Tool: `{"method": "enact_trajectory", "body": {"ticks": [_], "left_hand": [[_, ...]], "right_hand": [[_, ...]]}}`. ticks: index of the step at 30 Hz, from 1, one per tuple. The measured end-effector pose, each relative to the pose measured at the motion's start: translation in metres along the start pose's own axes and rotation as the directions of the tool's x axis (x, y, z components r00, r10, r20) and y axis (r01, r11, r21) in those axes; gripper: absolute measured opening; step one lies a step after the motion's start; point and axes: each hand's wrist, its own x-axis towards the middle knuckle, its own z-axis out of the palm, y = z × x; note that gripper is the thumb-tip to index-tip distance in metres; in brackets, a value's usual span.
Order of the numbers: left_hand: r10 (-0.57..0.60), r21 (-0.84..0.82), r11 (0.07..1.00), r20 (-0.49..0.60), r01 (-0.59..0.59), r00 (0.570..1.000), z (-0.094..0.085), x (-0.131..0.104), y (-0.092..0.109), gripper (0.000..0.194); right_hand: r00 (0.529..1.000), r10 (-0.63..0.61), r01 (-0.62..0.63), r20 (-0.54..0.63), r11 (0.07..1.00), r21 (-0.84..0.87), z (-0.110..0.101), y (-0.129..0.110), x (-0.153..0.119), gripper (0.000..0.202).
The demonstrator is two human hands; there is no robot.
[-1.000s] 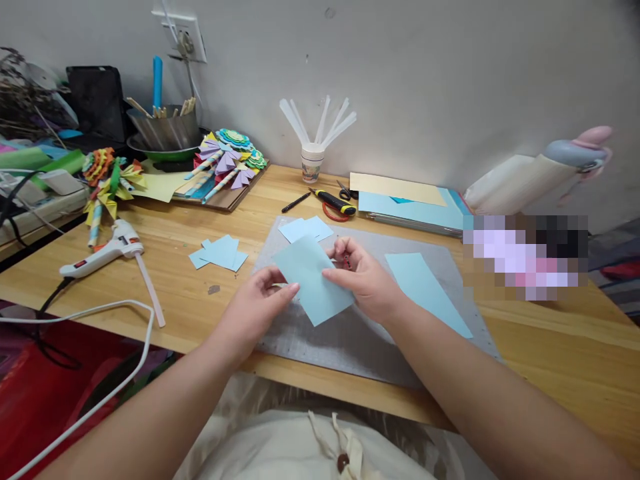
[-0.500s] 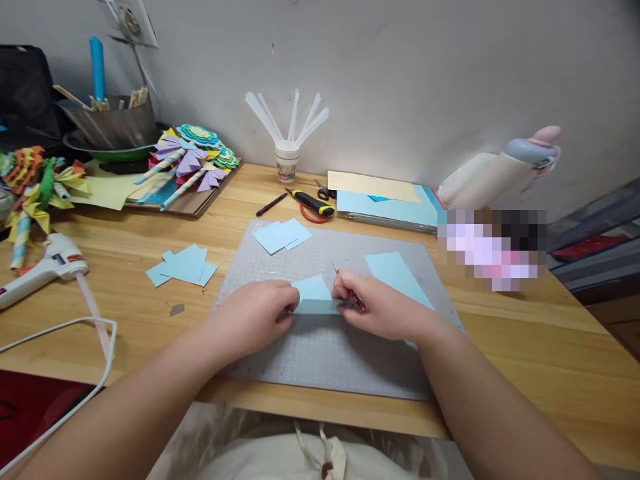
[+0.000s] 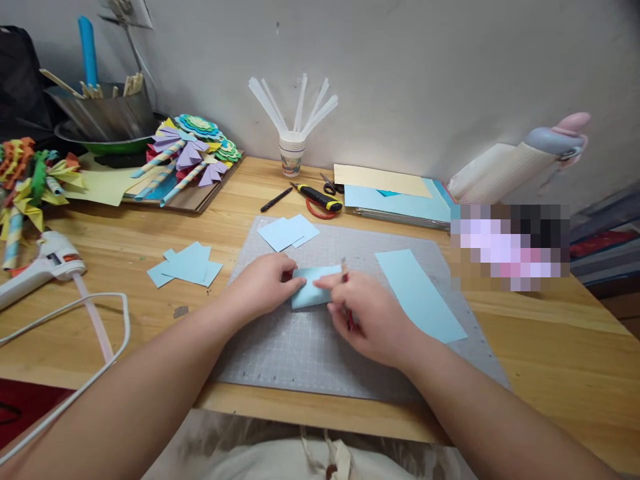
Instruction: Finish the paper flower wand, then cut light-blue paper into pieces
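A small light blue paper piece (image 3: 315, 297) lies folded on the grey cutting mat (image 3: 300, 363). My left hand (image 3: 267, 283) is closed at its left end, thumb on top and curled fingers at the edge. Over its right part is my right hand (image 3: 363, 307), index finger stretched onto the paper and the other fingers curled round a thin red and dark tool (image 3: 349, 319). A longer blue strip (image 3: 420, 297) rests on the mat to the right, and two blue pieces (image 3: 287, 233) overlap at the mat's back left.
More blue pieces (image 3: 187, 265) and a glue gun (image 3: 47, 267) are on the left. Behind the mat stand a pen (image 3: 276, 199), a yellow-black cutter (image 3: 320, 198), scissors (image 3: 331, 185) and a cup of white sticks (image 3: 292, 155). Paper flowers (image 3: 193, 150) lie back left.
The paper between my hands has gone from partly raised to folded flat. My right index finger has stretched out over it. The view has shifted slightly, showing more of the long strip.
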Motion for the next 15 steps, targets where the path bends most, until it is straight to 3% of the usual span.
{"method": "enact_trajectory", "body": {"ticks": [2, 4, 10, 15], "left_hand": [[0.02, -0.008, 1.0, -0.012, -0.02, 1.0, 0.002, 0.002, -0.005, 0.031], [0.042, -0.017, 0.999, -0.016, -0.043, 0.999, 0.004, 0.003, -0.008, 0.029], [0.095, -0.035, 0.995, -0.039, -0.096, 0.995, 0.008, 0.007, -0.013, 0.025], [0.061, -0.09, 0.994, -0.054, -0.066, 0.997, 0.008, 0.006, -0.012, 0.022]], "right_hand": [[0.979, -0.085, 0.088, 0.185, 0.996, -0.007, 0.004, -0.006, 0.002, 0.026], [0.954, -0.095, 0.11, 0.285, 0.993, -0.037, 0.007, -0.009, 0.003, 0.028], [0.941, -0.019, 0.039, 0.337, 0.998, -0.05, 0.006, -0.003, 0.003, 0.029], [0.933, -0.002, 0.008, 0.359, 1.0, -0.014, 0.005, -0.002, 0.002, 0.031]]}}
